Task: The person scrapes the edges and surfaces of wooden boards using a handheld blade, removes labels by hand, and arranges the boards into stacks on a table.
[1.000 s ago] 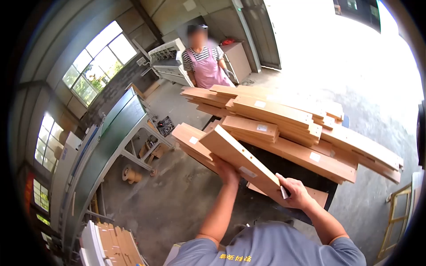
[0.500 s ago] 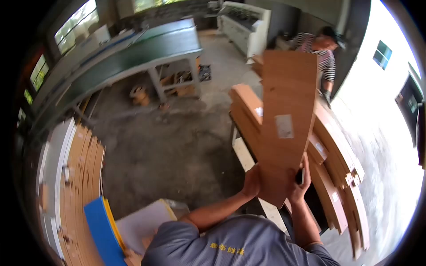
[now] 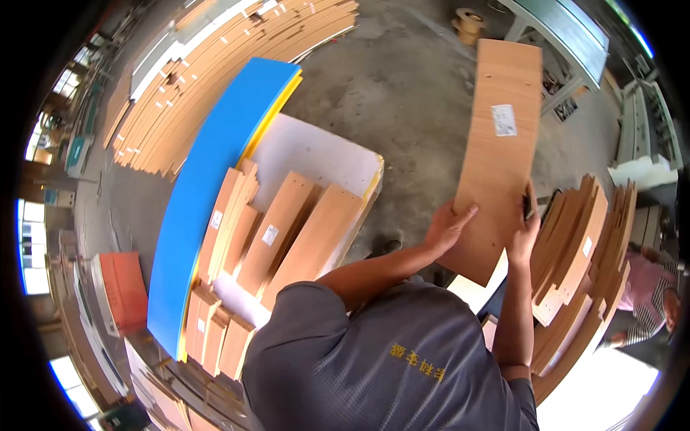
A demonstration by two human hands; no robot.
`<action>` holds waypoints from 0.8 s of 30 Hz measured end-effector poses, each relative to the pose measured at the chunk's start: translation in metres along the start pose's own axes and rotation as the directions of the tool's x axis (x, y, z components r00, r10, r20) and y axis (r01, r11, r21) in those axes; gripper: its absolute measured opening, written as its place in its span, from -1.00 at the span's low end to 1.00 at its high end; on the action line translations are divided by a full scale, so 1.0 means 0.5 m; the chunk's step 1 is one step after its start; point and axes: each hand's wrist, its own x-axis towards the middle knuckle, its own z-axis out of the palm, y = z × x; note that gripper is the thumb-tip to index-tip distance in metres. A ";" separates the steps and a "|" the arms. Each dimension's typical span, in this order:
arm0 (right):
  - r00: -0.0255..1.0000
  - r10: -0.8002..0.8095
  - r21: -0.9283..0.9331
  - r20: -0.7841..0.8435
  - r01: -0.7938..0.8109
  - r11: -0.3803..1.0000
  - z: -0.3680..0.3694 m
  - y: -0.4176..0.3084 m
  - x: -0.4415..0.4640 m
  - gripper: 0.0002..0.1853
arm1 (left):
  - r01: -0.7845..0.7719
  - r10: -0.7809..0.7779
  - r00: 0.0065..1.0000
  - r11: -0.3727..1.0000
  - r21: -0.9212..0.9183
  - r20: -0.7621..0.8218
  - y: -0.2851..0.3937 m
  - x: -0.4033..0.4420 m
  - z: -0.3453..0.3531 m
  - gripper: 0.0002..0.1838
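The board (image 3: 503,129) is in the air between the slab's (image 3: 316,144) right edge and a stack (image 3: 575,271); left hand (image 3: 447,228) and right hand (image 3: 523,233) grip its opposite long edges near the closer end — most of its length juts out, so a firm, even hold seems wise. More boards (image 3: 277,233) lie on the slab, alongside the blue panel (image 3: 215,179) at its left edge.

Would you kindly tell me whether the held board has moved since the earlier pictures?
Yes, judged against the stacked boards, the held board has moved leftward in view: a second ago it overlapped them, and now it appears beside them.
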 end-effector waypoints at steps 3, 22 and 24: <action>0.954 0.033 -0.009 0.298 -0.032 0.999 0.075 0.017 -0.012 -0.50 | 0.059 -0.093 0.962 0.989 -0.137 -0.257 0.046 -0.017 -0.073 -0.43; 0.729 0.658 -0.499 0.189 -0.506 0.704 -0.126 0.345 -0.268 -0.53 | -0.168 0.012 0.394 0.984 -0.059 -0.919 -0.532 0.403 -0.431 -0.39; 0.727 0.668 -0.448 0.160 -0.549 0.705 -0.138 0.357 -0.316 -0.52 | -0.088 -0.233 0.512 0.943 -0.320 -0.827 -0.503 0.361 -0.386 -0.32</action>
